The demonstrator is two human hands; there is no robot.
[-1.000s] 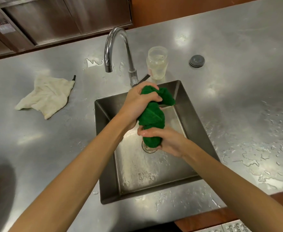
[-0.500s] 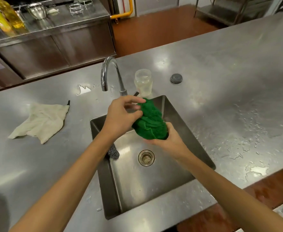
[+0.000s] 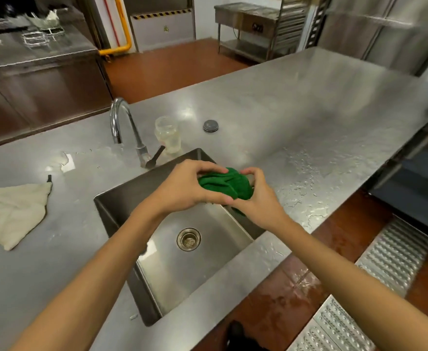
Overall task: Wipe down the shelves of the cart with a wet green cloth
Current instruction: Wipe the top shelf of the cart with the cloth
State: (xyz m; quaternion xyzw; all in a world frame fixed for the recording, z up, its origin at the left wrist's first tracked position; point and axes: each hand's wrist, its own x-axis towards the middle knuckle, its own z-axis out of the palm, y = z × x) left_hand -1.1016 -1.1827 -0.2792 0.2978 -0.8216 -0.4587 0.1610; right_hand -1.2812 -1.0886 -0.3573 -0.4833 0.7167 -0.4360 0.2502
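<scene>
A bunched green cloth is held between both hands above the right rim of the steel sink. My left hand grips its left side, fingers curled over the top and thumb underneath. From the right, my right hand holds the other side, with thumb and fingers curled round the cloth. A corner of the cloth hangs down below my right hand. No cart is in view.
A curved tap stands behind the sink, with a clear jar and a dark round lid beside it. A cream rag lies at the left. The counter is wet at right. A metal floor grate lies at the lower right.
The cloth went from a vertical twist over the drain to a bunched ball held higher and to the right. My view lifted, showing more of the kitchen.
</scene>
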